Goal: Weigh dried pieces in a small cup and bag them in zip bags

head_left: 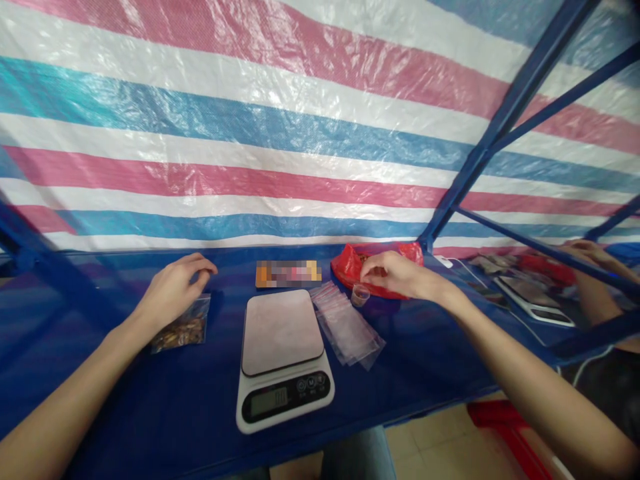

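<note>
My left hand (177, 287) hovers over a clear zip bag (186, 327) of brown dried pieces, its fingers loosely bent with a gap to the thumb and nothing seen in them. At the right, my right hand (397, 272) reaches over a red plastic bag (345, 262), fingertips drawn together; what they hold, if anything, cannot be made out. Just below those fingertips stands a small clear cup (360, 295). Between the hands sits a white digital scale (284, 333) with a bare plate. Several flat zip bags (350, 330) lie fanned out beside it.
A blurred-out orange and yellow packet (289, 274) lies behind the scale on the blue table (165, 400). Blue metal bars (463, 160) rise at the right. Beyond them are a second scale (535, 300) and another person's hand (590, 253). A red stool (515, 427) stands below.
</note>
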